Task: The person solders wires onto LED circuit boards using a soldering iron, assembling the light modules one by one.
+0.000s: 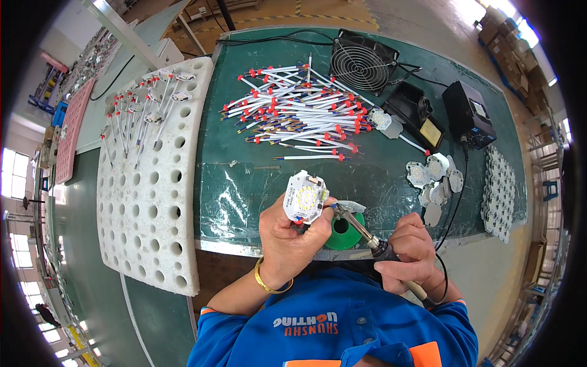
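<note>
My left hand (pixel 286 240), with a gold bangle at its wrist, pinches a white LED circuit board (pixel 306 197) between thumb and fingers, its yellowish LEDs facing up. A red bit shows at the board's lower edge, by my fingertips. In my right hand (pixel 411 252) is a soldering iron (pixel 383 249), its metal tip pointing left and reaching close to my left fingertips. Whether the tip touches anything there, I cannot tell. Just under the tip, a green spool (pixel 346 233) stands at the table's near edge, with a pale flat piece (pixel 350 207) beside it.
White wires (pixel 299 110) with red bands lie piled mid-table. Behind them stands a black fan (pixel 364 60). At right are an iron stand (pixel 416 116), a black box (pixel 468 115), loose boards (pixel 435 177) and a board panel (pixel 498 196). A holed white foam block (pixel 137 199) holds wired boards at left.
</note>
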